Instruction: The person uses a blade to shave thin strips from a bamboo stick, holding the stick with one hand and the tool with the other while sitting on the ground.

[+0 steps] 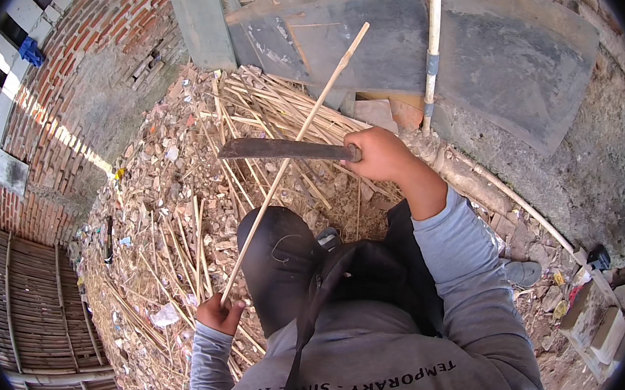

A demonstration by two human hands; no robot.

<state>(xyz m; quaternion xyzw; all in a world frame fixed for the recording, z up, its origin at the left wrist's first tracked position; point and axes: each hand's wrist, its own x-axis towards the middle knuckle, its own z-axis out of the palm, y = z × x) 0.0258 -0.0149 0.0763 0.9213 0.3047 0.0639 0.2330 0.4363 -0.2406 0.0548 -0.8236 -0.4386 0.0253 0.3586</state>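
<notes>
My right hand (381,155) is closed round the handle of a machete (287,150), whose dark, worn blade points left. A long, pale bamboo strip (322,100) slants up and away from my left hand (219,314), which grips its near end. The blade crosses the strip around the strip's middle; I cannot tell whether they touch. Beyond the blade lies a loose pile of similar bamboo strips (284,102) on the rubble. More cut strips (198,248) are scattered to the left of my knee (276,255).
A brick wall (73,97) runs along the left, above a slatted bamboo panel (31,303). Grey boards (388,37) lean at the back behind an upright white pipe (431,63). Another pipe (529,206) runs low on the right. Stones and litter cover the ground (137,216).
</notes>
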